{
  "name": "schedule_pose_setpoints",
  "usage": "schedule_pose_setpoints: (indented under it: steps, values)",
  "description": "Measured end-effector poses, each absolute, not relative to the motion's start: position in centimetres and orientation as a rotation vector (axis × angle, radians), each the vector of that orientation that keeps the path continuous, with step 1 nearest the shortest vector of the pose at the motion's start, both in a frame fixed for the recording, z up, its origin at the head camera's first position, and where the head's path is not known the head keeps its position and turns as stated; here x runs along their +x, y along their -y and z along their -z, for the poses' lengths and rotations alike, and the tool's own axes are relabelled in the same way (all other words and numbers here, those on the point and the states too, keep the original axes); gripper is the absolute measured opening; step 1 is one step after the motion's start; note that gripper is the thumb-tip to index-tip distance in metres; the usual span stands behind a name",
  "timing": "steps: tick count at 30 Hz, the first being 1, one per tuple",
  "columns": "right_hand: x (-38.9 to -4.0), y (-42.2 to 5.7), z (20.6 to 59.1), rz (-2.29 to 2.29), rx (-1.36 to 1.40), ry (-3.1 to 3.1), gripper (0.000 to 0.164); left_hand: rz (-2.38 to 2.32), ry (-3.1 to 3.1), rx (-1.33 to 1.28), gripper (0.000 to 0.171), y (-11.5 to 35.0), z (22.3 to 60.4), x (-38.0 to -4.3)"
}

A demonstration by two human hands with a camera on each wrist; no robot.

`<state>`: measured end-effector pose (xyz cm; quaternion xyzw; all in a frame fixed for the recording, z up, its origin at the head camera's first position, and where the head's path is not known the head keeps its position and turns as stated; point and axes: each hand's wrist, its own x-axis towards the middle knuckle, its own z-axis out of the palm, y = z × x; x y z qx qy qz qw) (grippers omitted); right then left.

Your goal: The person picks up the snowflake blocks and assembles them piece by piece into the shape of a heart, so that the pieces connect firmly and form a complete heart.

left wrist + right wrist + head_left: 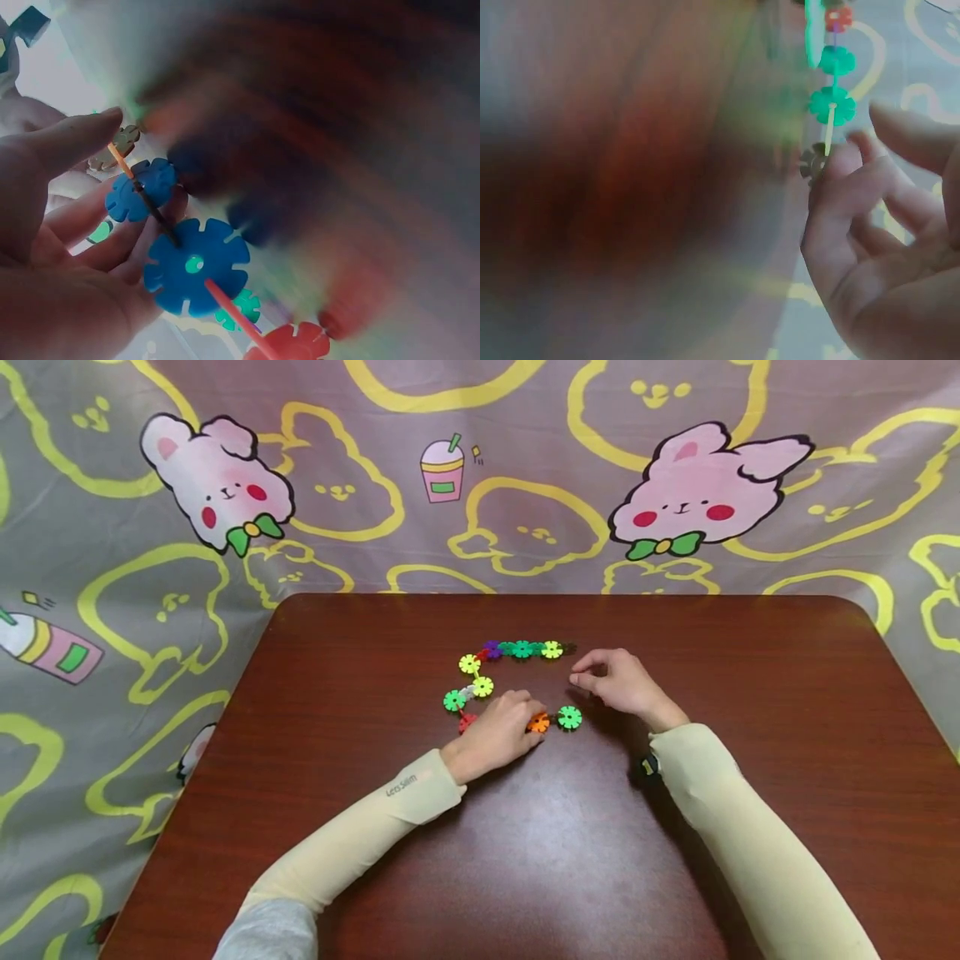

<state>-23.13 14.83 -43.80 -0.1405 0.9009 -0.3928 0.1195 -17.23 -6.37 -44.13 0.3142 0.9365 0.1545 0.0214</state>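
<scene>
A chain of colourful notched plastic discs (522, 649) lies on the table, its upper row bending at the left into a lower row. My left hand (501, 727) is over the lower row and hides part of it. In the left wrist view, its thumb and fingers hold the chain around an orange disc (120, 159) and a blue disc (142, 189). A green disc (570, 717) ends this row, right of my left fingertips. My right hand (618, 683) holds nothing, its fingers loosely bent close to the dark brown disc (811, 165) at the upper row's right end.
The dark reddish-brown table (337, 643) has rounded far corners. Behind it and along the sides hangs a grey-pink curtain (525, 452) printed with rabbits and yellow outlines. A dark wrist device (649, 766) shows at the right sleeve.
</scene>
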Motion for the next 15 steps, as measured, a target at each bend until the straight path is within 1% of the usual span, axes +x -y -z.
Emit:
schedule_pose_setpoints:
  steps: [2,4,7,11,15]
  values:
    - [-23.5,-14.4,43.7,1.037,-0.528,-2.767,0.024,-0.450,-2.928,0.971,0.028,6.4,44.2,-17.2]
    - [-23.9,-13.8,43.6,0.886,-0.667,-2.869,0.031,-0.421,-2.954,0.968,0.028,6.5,44.2,-17.1]
    - [-24.4,-12.9,43.4,0.684,-0.803,-2.913,0.042,-0.396,-2.976,0.962,0.030,6.6,44.2,-17.1]
    - [-25.0,-11.8,43.4,0.565,-0.816,-2.877,0.053,-0.385,-2.983,0.950,0.034,6.7,44.1,-17.0]
    - [-25.1,-11.1,43.6,0.536,-0.767,-2.842,0.057,-0.374,-2.997,0.935,0.035,6.8,44.2,-16.9]
